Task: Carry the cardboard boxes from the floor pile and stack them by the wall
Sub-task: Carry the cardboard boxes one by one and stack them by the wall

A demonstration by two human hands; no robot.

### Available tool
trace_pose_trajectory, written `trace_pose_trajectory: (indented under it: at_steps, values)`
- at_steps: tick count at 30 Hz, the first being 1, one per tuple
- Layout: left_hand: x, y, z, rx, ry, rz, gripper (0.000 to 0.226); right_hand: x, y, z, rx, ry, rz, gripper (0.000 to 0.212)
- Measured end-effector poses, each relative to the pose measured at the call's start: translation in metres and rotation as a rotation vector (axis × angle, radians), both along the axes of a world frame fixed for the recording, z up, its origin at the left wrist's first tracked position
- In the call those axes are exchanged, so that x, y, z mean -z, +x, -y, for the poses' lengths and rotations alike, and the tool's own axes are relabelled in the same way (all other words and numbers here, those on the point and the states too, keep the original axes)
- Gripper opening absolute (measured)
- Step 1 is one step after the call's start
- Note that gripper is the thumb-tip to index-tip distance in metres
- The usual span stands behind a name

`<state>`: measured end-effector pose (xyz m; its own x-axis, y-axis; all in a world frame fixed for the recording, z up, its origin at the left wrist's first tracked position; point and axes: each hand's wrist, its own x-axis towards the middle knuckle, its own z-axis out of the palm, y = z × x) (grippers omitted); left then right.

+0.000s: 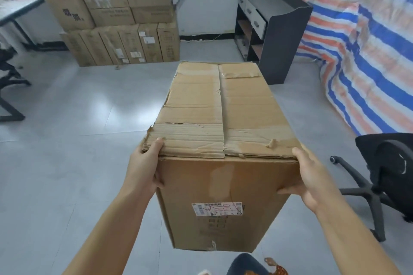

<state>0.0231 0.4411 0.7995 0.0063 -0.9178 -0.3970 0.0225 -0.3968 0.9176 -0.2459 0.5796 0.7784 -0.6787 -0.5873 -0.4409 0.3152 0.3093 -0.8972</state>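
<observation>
While we stand on the gray floor (67, 140), our left hand (146, 164) and right hand (310, 176) grip the near top corners of the big cardboard box (223, 152), held up, far from the stacked boxes (116, 18) by the wall.

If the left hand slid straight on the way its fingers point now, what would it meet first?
The left hand grips the carried box at its near left corner, fingers pointing forward along that side. Straight on, it would likely just follow the box's side; beyond lies open floor, though depth is unclear.

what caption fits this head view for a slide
Both hands, left hand and right hand, carry a worn brown cardboard box toward stacked cartons.
</observation>
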Motion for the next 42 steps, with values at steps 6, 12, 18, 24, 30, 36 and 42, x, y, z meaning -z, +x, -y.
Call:
trace_pose_trajectory:
  at_steps: [6,12,18,24,30,36,42]
  values:
    - [0.007,-0.036,0.120,-0.036,-0.006,0.015,0.004,0.004,-0.043,0.132,-0.067,-0.025,-0.019,0.027]
    - [0.015,-0.103,0.257,-0.067,0.006,0.019,0.007,0.014,-0.110,0.277,-0.142,0.001,-0.024,0.031]
    - [0.015,-0.161,0.379,-0.113,0.045,0.012,0.014,0.005,-0.174,0.410,-0.176,0.055,-0.018,0.040]
    - [0.020,-0.207,0.500,-0.107,0.028,0.004,0.016,0.006,-0.216,0.528,-0.187,0.034,-0.066,0.040]
    - [0.026,-0.238,0.652,-0.041,0.011,-0.027,0.007,0.017,-0.246,0.672,-0.140,0.021,-0.076,0.041]
    - [0.015,-0.265,0.815,0.012,0.043,0.012,0.012,0.016,-0.265,0.817,-0.071,0.038,-0.017,0.041]
    - [0.012,-0.308,0.939,0.063,0.011,0.020,0.015,0.017,-0.297,0.929,-0.006,0.039,-0.004,0.043]
